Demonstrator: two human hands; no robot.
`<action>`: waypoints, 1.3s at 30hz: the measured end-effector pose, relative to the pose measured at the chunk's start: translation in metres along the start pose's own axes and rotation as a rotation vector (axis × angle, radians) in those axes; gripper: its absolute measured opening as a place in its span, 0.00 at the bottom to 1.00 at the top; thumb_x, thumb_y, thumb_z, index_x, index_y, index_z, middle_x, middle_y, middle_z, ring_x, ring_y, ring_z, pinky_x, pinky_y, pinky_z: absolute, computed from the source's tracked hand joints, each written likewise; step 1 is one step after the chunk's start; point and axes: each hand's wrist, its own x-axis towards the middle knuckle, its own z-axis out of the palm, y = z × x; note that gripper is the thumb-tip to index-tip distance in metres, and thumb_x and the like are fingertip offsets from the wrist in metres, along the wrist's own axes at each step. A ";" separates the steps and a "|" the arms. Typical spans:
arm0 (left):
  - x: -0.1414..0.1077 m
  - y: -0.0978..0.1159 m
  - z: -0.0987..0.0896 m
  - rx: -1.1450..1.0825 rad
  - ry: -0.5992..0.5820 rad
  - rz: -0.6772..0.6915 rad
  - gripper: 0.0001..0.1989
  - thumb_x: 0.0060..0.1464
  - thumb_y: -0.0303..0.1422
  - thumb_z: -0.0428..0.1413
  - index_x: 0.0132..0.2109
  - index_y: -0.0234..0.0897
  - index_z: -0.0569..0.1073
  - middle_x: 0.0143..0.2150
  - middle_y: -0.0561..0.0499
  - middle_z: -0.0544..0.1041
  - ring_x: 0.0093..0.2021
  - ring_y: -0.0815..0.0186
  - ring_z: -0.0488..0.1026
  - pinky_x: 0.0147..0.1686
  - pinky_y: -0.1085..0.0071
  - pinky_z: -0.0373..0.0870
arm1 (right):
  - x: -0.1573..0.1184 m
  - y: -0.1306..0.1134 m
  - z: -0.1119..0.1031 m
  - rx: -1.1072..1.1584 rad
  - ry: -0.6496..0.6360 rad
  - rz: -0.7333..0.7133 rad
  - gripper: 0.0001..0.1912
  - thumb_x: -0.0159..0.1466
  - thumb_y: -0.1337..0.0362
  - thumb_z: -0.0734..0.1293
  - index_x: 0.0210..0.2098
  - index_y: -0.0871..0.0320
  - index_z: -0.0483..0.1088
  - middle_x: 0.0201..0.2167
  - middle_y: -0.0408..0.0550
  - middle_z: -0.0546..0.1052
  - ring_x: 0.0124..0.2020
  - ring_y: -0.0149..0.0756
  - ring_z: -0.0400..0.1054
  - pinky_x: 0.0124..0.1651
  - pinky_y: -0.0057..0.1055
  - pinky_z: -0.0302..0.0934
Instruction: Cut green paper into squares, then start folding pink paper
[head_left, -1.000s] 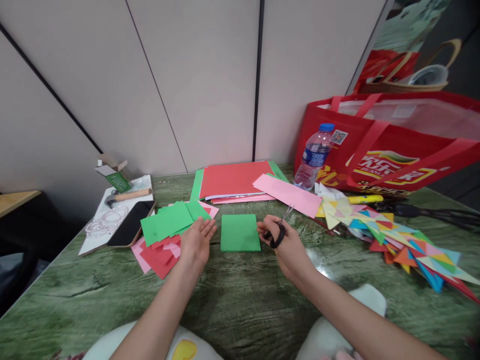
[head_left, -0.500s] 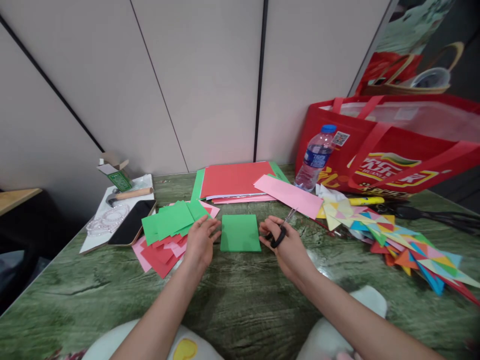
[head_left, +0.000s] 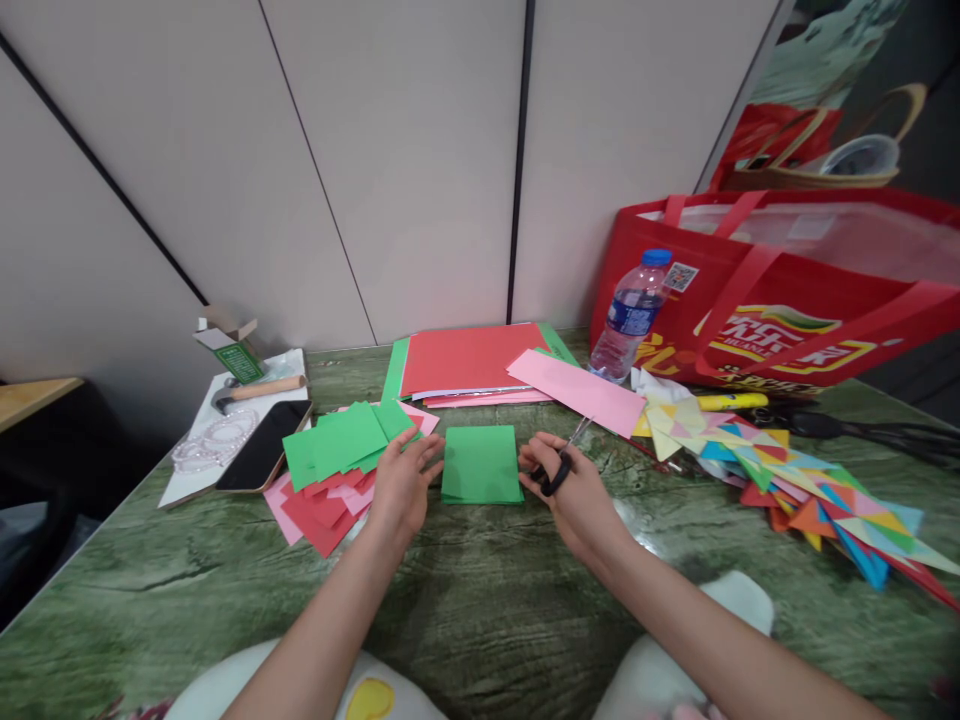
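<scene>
A small stack of green paper squares [head_left: 480,464] lies on the green marbled table [head_left: 480,600]. My left hand [head_left: 401,487] has its fingertips at the stack's left edge, fingers apart. My right hand [head_left: 570,490] sits at the stack's right edge and grips small black-handled scissors [head_left: 564,455], whose blades point up and away. A loose pile of green, red and pink squares [head_left: 337,460] lies just left of my left hand.
Red, green and pink sheets [head_left: 472,362] lie by the wall. A water bottle [head_left: 630,315] and a red bag [head_left: 787,290] stand at the right, with colourful folded triangles [head_left: 787,475] in front. A phone [head_left: 264,446], a hammer [head_left: 255,392] and a bracelet [head_left: 214,440] lie at the left.
My left hand moved right from the loose pile to the green stack's left edge. My right hand closed in on its right edge. The stack's near edge looks slightly lifted.
</scene>
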 end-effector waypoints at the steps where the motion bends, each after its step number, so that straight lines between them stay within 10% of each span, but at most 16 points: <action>1: 0.000 0.000 0.000 -0.015 -0.009 0.007 0.13 0.44 0.21 0.53 0.39 0.35 0.64 0.30 0.48 0.74 0.35 0.63 0.73 0.38 0.63 0.66 | 0.000 0.000 0.000 0.007 -0.002 0.000 0.22 0.41 0.57 0.73 0.32 0.56 0.65 0.23 0.39 0.70 0.28 0.30 0.66 0.34 0.30 0.64; 24: -0.005 -0.002 0.001 0.033 -0.113 0.113 0.16 0.39 0.27 0.59 0.39 0.33 0.68 0.31 0.48 0.73 0.36 0.66 0.70 0.39 0.65 0.66 | -0.004 -0.003 0.002 0.038 -0.056 0.028 0.23 0.40 0.60 0.74 0.33 0.58 0.65 0.23 0.39 0.70 0.25 0.29 0.65 0.25 0.25 0.60; 39: -0.016 -0.005 0.005 0.168 -0.356 -0.094 0.13 0.35 0.26 0.63 0.34 0.30 0.76 0.29 0.49 0.75 0.30 0.70 0.70 0.37 0.71 0.66 | -0.002 0.001 0.000 0.006 -0.124 0.072 0.22 0.41 0.60 0.74 0.33 0.58 0.65 0.23 0.40 0.70 0.29 0.29 0.65 0.28 0.23 0.59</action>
